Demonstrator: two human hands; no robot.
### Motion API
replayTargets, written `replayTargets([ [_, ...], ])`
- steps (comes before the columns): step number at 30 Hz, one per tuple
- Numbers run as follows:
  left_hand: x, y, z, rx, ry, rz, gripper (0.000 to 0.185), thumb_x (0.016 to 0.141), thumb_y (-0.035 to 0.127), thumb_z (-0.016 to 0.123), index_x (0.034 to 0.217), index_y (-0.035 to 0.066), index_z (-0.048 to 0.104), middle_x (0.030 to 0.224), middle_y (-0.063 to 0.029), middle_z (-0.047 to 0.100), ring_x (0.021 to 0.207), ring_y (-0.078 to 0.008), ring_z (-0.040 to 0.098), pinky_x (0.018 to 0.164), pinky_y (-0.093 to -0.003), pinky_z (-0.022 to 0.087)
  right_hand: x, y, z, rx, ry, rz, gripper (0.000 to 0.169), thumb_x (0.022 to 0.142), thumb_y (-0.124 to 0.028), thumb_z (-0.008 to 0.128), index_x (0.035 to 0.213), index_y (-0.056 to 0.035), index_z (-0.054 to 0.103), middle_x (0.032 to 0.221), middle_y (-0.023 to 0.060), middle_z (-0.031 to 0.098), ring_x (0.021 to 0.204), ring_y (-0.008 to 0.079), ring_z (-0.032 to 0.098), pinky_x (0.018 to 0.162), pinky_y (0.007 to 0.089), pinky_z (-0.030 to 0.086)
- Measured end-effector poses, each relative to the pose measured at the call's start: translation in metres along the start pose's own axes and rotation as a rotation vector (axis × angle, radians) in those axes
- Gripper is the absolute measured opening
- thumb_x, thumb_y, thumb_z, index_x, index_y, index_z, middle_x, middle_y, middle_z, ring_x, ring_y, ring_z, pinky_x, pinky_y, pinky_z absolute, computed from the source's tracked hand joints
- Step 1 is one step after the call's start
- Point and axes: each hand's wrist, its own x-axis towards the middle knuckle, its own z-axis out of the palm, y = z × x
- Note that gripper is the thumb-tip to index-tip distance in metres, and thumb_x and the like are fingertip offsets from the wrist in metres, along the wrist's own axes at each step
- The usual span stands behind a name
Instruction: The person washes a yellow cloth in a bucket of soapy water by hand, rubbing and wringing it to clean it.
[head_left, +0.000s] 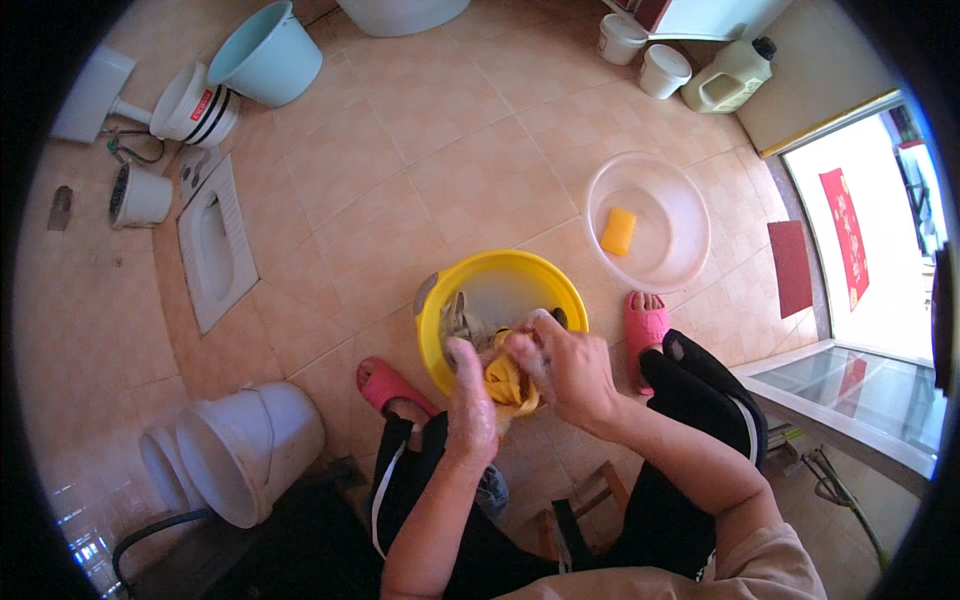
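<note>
A yellow basin (576, 300) stands on the floor between my feet, holding cloudy water. Bunched yellow cloth (510, 382) lies between my hands at the basin's near rim. Wet with suds, my left hand (474, 405) holds the cloth's left side, thumb up; its other fingers are mostly hidden. From the right, my right hand (574, 367) grips the upper part of the cloth, its fingertips blurred. Greyish-white fabric (459, 319) sits in the water behind the left thumb. A small dark item shows at the basin's right inner wall, too covered to identify.
Right of the basin is a translucent pink basin (671, 225) with an orange sponge (619, 232) inside. A squat toilet (217, 247) is set into the tiles at left. White buckets (277, 435) lie near my left leg. A glass-paned door (847, 397) stands at right.
</note>
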Motion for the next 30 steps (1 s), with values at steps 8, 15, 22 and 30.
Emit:
replayTargets([
  [8, 0.006, 0.002, -0.001, 0.054, 0.067, 0.023, 0.074, 0.081, 0.065, 0.024, 0.117, 0.003, 0.04, 0.105, -0.0088, 0.048, 0.101, -0.0175, 0.049, 0.086, -0.0271, 0.042, -0.003, 0.009, -0.004, 0.102, -0.148, -0.215, 0.056, 0.07, -0.034, 0.065, 0.115, -0.0052, 0.047, 0.086, 0.0173, 0.059, 0.076, 0.0328, 0.059, 0.066, 0.039, 0.047],
  [15, 0.002, 0.007, -0.01, 0.379, 0.078, 0.273, 0.036, 0.083, 0.036, 0.056, 0.092, 0.001, 0.052, 0.083, -0.0026, 0.052, 0.081, -0.008, 0.046, 0.071, -0.0219, 0.04, 0.001, 0.01, -0.029, 0.314, -0.145, -0.041, 0.023, 0.08, -0.023, 0.056, 0.09, -0.0021, 0.054, 0.078, 0.0153, 0.056, 0.069, 0.0271, 0.056, 0.063, 0.0341, 0.044],
  [22, -0.002, 0.017, -0.003, 0.737, 0.048, 0.301, 0.031, 0.08, 0.027, 0.061, 0.097, 0.002, 0.051, 0.083, 0.0004, 0.053, 0.078, -0.0095, 0.05, 0.073, -0.0232, 0.041, 0.002, 0.016, -0.034, 0.985, 0.023, 0.163, 0.019, 0.089, -0.022, 0.048, 0.084, -0.0034, 0.05, 0.075, -0.0025, 0.046, 0.07, 0.0066, 0.041, 0.061, 0.0217, 0.036],
  [30, -0.001, 0.014, 0.004, -0.137, 0.067, 0.33, 0.022, 0.087, 0.026, 0.052, 0.097, 0.006, 0.05, 0.096, -0.0027, 0.051, 0.094, -0.0119, 0.048, 0.087, -0.0286, 0.037, 0.003, -0.001, -0.029, 0.852, -0.012, 0.154, 0.017, 0.085, -0.017, 0.051, 0.095, -0.0031, 0.051, 0.083, 0.0023, 0.051, 0.079, 0.0104, 0.046, 0.07, 0.023, 0.038],
])
